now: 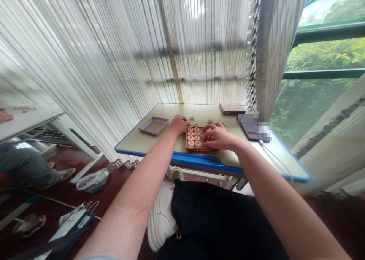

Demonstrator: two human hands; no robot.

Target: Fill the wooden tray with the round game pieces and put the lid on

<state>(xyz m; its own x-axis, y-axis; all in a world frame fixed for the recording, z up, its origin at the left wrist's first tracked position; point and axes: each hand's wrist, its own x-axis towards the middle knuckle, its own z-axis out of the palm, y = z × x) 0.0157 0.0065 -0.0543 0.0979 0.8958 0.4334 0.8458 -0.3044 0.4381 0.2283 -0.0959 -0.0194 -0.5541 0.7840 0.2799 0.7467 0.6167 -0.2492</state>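
An open box (202, 149) stands near the table's front edge. Its left side holds rows of round Chinese chess pieces (191, 138) with red characters. My left hand (178, 126) is at the box's back left corner, fingers bent and closed at a loose Chinese chess piece (188, 123). Over the right half of the box hangs my right hand (218, 135), thumb and fingers spread around pieces there and partly hiding them. Behind the box lie more loose pieces, one of them a small disc (210, 121).
A shallow box lid (154, 126) lies on the table's left side. At the back right is a closed flat box (232, 108). A dark phone or tablet (252, 129) with a white cable (275, 157) lies right. Curtains (205, 62) hang behind the table (137, 145). Another person's leg (25, 165) shows left.
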